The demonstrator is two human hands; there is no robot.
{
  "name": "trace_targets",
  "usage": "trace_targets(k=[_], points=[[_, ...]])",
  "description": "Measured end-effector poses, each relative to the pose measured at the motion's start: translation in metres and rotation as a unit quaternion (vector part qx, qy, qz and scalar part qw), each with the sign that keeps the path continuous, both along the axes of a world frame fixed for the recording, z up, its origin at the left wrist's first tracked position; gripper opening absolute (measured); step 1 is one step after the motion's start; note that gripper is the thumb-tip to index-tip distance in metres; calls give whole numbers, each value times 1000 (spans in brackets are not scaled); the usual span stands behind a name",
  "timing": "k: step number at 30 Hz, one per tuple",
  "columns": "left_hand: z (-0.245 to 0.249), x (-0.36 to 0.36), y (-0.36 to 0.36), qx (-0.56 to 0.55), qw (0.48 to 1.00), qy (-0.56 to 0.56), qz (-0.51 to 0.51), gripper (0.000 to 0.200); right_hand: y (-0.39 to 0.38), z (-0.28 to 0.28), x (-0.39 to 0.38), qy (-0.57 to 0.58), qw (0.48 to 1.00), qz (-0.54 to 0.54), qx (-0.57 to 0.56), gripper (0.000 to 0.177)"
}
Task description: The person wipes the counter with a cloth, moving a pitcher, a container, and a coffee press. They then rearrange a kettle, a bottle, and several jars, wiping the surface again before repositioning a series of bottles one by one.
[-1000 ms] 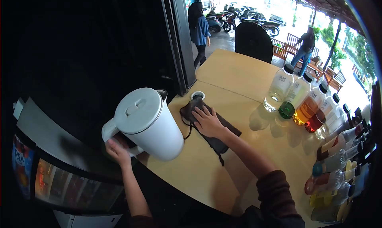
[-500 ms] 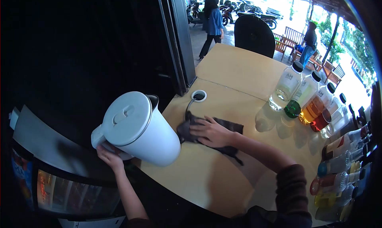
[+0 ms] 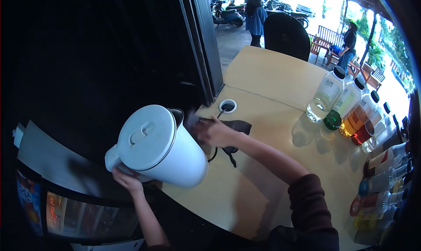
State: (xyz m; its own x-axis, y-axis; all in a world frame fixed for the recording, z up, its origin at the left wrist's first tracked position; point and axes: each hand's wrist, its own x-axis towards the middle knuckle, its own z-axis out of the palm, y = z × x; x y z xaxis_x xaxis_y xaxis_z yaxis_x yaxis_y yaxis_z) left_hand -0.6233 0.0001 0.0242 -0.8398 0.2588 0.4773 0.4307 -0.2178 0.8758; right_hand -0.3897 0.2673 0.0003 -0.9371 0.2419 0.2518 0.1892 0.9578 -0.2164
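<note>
A white kettle (image 3: 186,161) with its lid on is tilted over the left edge of the wooden table (image 3: 258,167). My left hand (image 3: 128,181) is closed around its handle, partly hidden beneath it. Beside the spout, my right hand (image 3: 215,132) grips a dark cloth (image 3: 239,127), with fingers smeared by motion. The cloth's loose end trails on the tabletop to the right. From a round cable hole (image 3: 227,106), a black cord (image 3: 214,154) passes under the cloth toward the kettle.
Bottles of clear, green, amber and red liquid, such as a clear one (image 3: 324,95), line the right side. More bottles (image 3: 377,185) stand nearer. Beyond the table are a black chair (image 3: 287,36) and two people. A lit cooler (image 3: 87,211) is lower left.
My right hand has moved left with the cloth, from the tabletop to beside the kettle's spout. My left hand keeps the kettle's handle. The view has shifted slightly.
</note>
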Motion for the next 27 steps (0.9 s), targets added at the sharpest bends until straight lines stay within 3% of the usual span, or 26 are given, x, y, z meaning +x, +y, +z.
trace_targets(k=[2,3,4,6,8,10,11,13,15,16,17,20,23,24,27], points=[[-1,-8,-9,-72,995,-41,-55,64,11,-6,-17,-26,998,-35,42,49],[-1,-6,-8,-72,995,-42,-53,64,17,-7,-24,-53,992,-67,87,53],[-2,-3,-3,-43,998,-5,-40,64,22,-6,-33,-53,993,-65,88,53],[0,0,3,-18,999,34,-26,63,26,-8,-45,-74,981,-172,49,55],[-2,4,7,8,999,-12,29,62,21,-16,-37,-23,985,-158,62,51],[14,20,14,17,1000,3,1,62,6,-8,-14,28,999,9,26,43],[27,35,24,50,998,6,46,55,-6,-4,0,25,999,8,28,43],[33,41,27,81,992,7,93,57,-27,3,28,40,993,56,-95,37],[32,29,22,56,992,111,-7,61,-16,8,50,26,996,35,-83,37],[34,32,23,58,992,111,-7,61,-9,11,58,12,997,14,-72,37],[39,37,24,56,993,101,1,63,2,5,58,33,998,-51,26,37],[39,35,22,49,994,98,0,63,1,-2,51,42,992,-116,38,37],[44,42,27,52,993,102,7,63,-44,9,72,4,999,41,8,32],[47,45,29,60,993,98,26,62,-65,12,85,37,996,43,-67,31],[42,38,25,53,993,101,-10,62,-66,14,127,43,992,71,-93,32]])
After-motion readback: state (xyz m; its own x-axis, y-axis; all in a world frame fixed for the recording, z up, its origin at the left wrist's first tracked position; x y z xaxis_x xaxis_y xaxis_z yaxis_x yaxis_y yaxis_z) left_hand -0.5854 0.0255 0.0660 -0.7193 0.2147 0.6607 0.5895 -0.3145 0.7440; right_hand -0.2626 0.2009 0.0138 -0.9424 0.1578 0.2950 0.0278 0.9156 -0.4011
